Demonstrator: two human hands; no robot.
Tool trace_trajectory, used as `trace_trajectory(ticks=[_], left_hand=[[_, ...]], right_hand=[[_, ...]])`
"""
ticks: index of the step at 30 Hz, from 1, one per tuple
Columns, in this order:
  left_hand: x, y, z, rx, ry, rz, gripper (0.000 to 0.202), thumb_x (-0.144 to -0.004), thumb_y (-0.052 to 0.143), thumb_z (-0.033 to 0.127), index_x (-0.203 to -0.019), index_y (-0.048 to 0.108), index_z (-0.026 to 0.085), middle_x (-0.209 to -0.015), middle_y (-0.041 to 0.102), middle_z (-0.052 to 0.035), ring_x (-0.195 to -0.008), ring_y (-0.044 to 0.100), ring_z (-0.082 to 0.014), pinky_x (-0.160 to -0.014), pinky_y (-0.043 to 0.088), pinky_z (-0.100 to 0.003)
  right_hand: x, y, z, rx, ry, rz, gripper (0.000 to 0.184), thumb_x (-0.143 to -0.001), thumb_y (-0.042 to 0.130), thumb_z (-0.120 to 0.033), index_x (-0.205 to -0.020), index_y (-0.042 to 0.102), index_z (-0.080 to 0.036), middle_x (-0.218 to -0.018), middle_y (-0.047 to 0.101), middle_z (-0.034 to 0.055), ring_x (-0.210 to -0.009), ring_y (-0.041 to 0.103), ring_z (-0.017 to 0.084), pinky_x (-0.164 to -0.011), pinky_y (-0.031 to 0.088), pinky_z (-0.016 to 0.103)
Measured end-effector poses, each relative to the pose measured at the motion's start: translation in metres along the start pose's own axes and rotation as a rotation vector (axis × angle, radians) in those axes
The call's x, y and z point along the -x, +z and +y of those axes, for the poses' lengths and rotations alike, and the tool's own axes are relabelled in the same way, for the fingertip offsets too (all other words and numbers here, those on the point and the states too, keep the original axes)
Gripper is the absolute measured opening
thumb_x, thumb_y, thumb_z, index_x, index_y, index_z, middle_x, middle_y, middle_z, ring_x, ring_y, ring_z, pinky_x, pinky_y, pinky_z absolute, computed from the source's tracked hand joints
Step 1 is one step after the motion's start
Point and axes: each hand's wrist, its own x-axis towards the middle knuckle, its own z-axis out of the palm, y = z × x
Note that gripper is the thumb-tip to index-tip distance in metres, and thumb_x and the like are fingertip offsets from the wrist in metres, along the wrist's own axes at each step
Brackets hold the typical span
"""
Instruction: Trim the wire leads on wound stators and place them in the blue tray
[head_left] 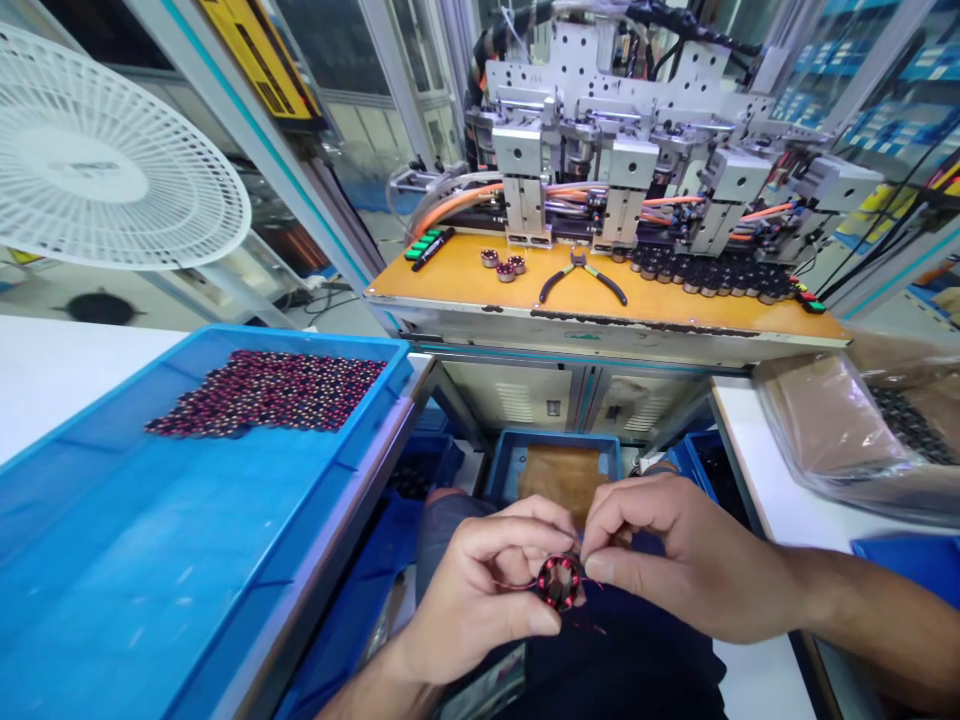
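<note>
Over my lap, my left hand [487, 580] holds a small round motor stator [559, 582] between thumb and fingers. The stator has a dark core wound with red copper wire, and its open middle faces me. Thin red wire ends stick out on both sides of it. My right hand [675, 550] is closed in a pinch at the stator's right edge, thumb and forefinger together near the loose wire ends. What exactly sits between those fingertips is too small to make out, though a fine wire shows beside them.
A blue tray [225, 500] with many stators [277, 390] stands at left. Ahead, an orange bench [450, 285] carries pliers [581, 280], loose stators [505, 268] and dark parts [705, 270] below a machine [622, 160]. A plastic bag [832, 430] lies right; a white fan [112, 160] stands left.
</note>
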Motion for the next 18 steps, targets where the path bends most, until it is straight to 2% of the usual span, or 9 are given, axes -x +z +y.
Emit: trace_trajectory(ticks=[6, 11, 15, 16, 18], left_hand=[[0.001, 0.000, 0.001, -0.048, 0.038, -0.001, 0.036, -0.066, 0.090, 0.026, -0.100, 0.081, 0.031, -0.093, 0.060, -0.0020, -0.067, 0.058, -0.0082, -0.062, 0.052, -0.021], [0.001, -0.003, 0.002, -0.102, 0.080, 0.019, 0.032, -0.063, 0.092, 0.027, -0.093, 0.081, 0.024, -0.089, 0.060, -0.0033, -0.066, 0.054, -0.0078, -0.058, 0.048, -0.018], [0.004, -0.004, 0.001, -0.005, 0.035, 0.015, 0.031, -0.063, 0.092, 0.026, -0.091, 0.079, 0.023, -0.090, 0.057, -0.0013, -0.066, 0.062, -0.0092, -0.060, 0.050, -0.019], [0.004, -0.005, 0.001, 0.035, 0.020, 0.007, 0.032, -0.063, 0.092, 0.026, -0.092, 0.078, 0.023, -0.090, 0.056, -0.0005, -0.066, 0.064, -0.0092, -0.060, 0.050, -0.019], [0.005, -0.005, 0.000, 0.104, -0.016, -0.017, 0.034, -0.063, 0.092, 0.027, -0.093, 0.077, 0.023, -0.092, 0.055, 0.0005, -0.064, 0.065, -0.0082, -0.060, 0.050, -0.018]], right_hand=[[0.003, 0.007, 0.002, 0.025, -0.020, 0.031, 0.014, -0.089, 0.065, -0.019, -0.076, 0.070, -0.016, -0.071, 0.064, -0.0014, -0.064, 0.056, 0.008, -0.062, 0.045, 0.018], [0.005, 0.009, 0.001, 0.107, -0.079, 0.039, 0.014, -0.091, 0.063, -0.018, -0.079, 0.068, -0.016, -0.072, 0.065, -0.0008, -0.065, 0.058, 0.008, -0.062, 0.046, 0.018], [0.013, -0.005, 0.001, 0.333, -0.276, -0.102, 0.005, -0.092, 0.066, -0.021, -0.090, 0.067, -0.016, -0.078, 0.067, 0.0009, -0.069, 0.062, 0.010, -0.064, 0.049, 0.020], [0.015, -0.009, 0.001, 0.442, -0.351, -0.088, 0.005, -0.092, 0.066, -0.021, -0.095, 0.067, -0.016, -0.083, 0.068, 0.0024, -0.073, 0.063, 0.011, -0.067, 0.050, 0.022], [0.015, -0.015, 0.003, 0.663, -0.533, 0.021, 0.012, -0.094, 0.064, -0.019, -0.105, 0.064, -0.015, -0.091, 0.070, 0.0062, -0.081, 0.065, 0.014, -0.074, 0.051, 0.026]])
